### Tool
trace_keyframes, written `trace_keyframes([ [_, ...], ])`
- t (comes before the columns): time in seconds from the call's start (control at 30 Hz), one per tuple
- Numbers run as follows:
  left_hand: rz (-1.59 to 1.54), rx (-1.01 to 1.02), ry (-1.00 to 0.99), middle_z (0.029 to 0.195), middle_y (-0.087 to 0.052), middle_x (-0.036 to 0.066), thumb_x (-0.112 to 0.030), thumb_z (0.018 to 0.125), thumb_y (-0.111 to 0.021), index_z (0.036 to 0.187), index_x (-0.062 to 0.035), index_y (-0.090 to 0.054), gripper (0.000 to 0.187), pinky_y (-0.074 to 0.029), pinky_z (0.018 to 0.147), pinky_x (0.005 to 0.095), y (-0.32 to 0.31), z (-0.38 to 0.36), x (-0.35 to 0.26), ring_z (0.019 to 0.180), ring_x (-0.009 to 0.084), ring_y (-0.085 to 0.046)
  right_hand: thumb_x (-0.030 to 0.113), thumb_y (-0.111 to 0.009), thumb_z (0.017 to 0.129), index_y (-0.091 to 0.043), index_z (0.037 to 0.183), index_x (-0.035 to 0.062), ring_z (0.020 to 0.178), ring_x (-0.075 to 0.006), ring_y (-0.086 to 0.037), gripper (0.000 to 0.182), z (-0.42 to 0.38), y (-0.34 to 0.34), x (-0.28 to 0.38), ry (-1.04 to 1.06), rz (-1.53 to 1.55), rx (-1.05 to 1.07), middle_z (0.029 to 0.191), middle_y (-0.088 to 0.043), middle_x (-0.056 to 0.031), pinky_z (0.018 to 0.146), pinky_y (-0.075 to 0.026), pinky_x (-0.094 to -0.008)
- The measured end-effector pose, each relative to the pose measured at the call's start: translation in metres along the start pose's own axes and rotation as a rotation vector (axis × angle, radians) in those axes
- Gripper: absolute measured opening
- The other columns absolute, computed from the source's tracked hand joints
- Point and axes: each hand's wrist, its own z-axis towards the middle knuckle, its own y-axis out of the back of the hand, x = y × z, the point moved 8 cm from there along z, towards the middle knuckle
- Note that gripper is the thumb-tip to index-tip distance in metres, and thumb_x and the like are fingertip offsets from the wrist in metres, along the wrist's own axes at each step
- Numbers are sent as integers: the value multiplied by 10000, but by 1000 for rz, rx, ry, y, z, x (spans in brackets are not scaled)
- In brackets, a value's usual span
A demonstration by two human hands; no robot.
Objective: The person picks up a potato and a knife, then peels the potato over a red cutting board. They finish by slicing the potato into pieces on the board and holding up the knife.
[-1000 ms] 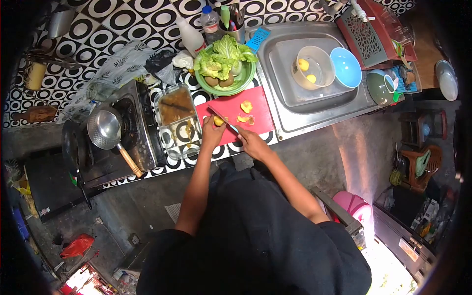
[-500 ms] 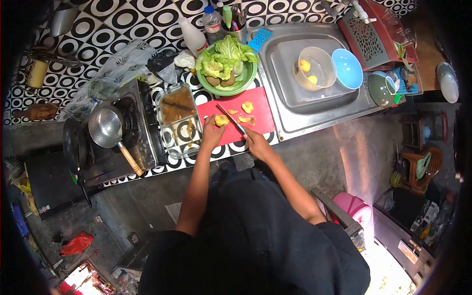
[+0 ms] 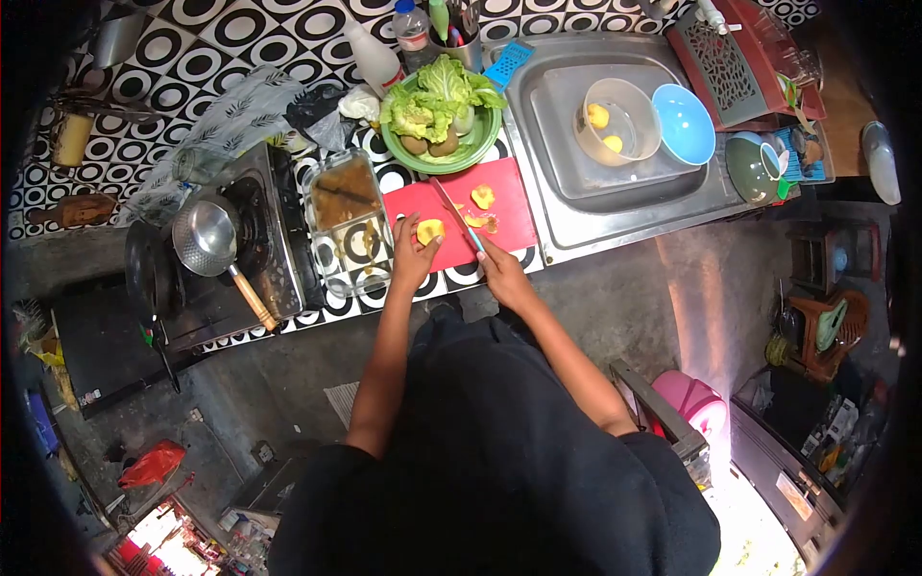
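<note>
left hand (image 3: 413, 257) fingers grasp one yellow potato (image 3: 430, 230) | right hand (image 3: 501, 272) fingers clenched on one knife (image 3: 458, 215) | two slices (image 3: 482, 207) on flat red board (image 3: 509, 223)

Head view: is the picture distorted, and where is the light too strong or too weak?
Head view: strong fisheye bending, with dark corners around the round image; blown-out glare at the lower right floor; the red cutting board and both hands are evenly lit but small.
</note>
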Motion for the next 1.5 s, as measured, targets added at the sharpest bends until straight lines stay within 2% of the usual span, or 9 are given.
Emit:
trace_keyframes([
  [0.07,98,-20,-135,1376,-412,150,7,791,-795,1409,-42,-452,709,-589,850,342,1,-6,-6,1250,262,-510,173,-505,1058,-484,1468,11,964,-187,-636,441,1,3,-8,-2,-26,-18,1125,-694,-165,909,-489,-314],
  [0.2,268,-44,-227,1340,-446,170,14,762,-796,1368,-34,-479,686,-583,823,328,0,-10,-22,1190,300,-543,169,-507,1055,-477,1474,16,1010,-194,-642,447,-1,1,-10,-68,-1,46,1123,-690,-175,943,-479,-315],
  [0.4,285,-83,-197,1197,-560,167,-16,777,-786,1255,-13,-574,523,-552,852,378,-1,3,-15,1098,337,-584,164,-508,1054,-468,1480,17,905,-182,-627,453,-4,-2,1,171,-69,-29,1011,-678,-158,875,-492,-315],
  [0.5,353,-89,-228,1121,-594,165,-86,814,-784,1219,-3,-606,450,-531,866,398,1,11,-10,1050,330,-609,163,-506,1051,-475,1469,10,1074,-265,-665,447,-6,-4,3,1,-55,81,1180,-673,-243,950,-485,-351],
  [0.6,361,-42,-162,1072,-611,166,-140,855,-768,1204,16,-615,412,-521,863,394,2,14,-11,1009,325,-631,117,-491,1028,-458,1457,-14,1125,-417,-624,450,-13,-3,26,186,-126,47,1192,-634,-303,966,-479,-431],
  [0.8,344,-71,-63,1114,-613,215,-121,879,-733,1224,58,-589,415,-501,913,431,3,11,-14,1044,383,-615,91,-492,1005,-410,1487,22,1038,-443,-616,494,-19,-8,36,265,-314,58,1060,-638,-277,898,-484,-491],
  [0.9,311,-118,-48,1126,-604,234,-114,901,-700,1251,67,-578,412,-499,916,438,2,8,-13,1053,399,-606,117,-494,1029,-451,1473,27,1159,-438,-594,456,-19,-9,34,160,-339,100,1255,-619,-282,999,-470,-465],
  [1.3,382,-179,-102,1252,-533,266,-86,959,-577,1392,59,-494,464,-436,1020,465,-13,1,-22,1185,434,-525,76,-481,1003,-411,1449,-17,1101,-499,-593,460,-21,-12,50,184,-280,51,1158,-618,-349,926,-470,-537],
  [1.5,333,-169,-183,1280,-527,261,-55,966,-557,1419,51,-485,471,-437,1033,441,-16,-1,-23,1198,424,-531,93,-483,1026,-450,1439,-17,1093,-474,-607,429,-23,-15,50,121,-222,35,1160,-634,-321,948,-477,-469],
])
